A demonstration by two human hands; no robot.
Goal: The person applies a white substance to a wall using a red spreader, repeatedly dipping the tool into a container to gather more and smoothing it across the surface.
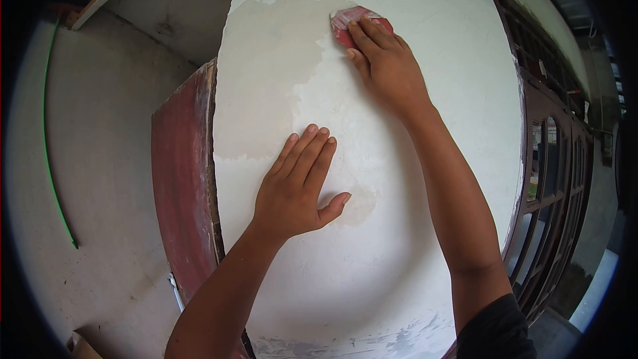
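Observation:
My right hand (387, 66) presses a piece of red sandpaper (344, 21) against the white wall (399, 199), high up. White dust coats part of the sandpaper, and my fingers cover its lower right part. Lower and to the left, my left hand (296, 186) lies on the wall, its fingers stretched out and thumb apart, holding nothing. A beige patch (262, 73) with a ragged edge spreads over the wall's upper left, between the two hands and the left edge. Close to my left thumb is a smaller, fainter beige patch (361, 207).
A dark red wooden panel (183, 179) stands along the wall's left edge. Farther left, a green strip (48, 139) hangs on a grey wall (113, 159). Brown doors with glass panes (548, 159) are to the right. Grey smears (372, 342) mark the white wall's bottom.

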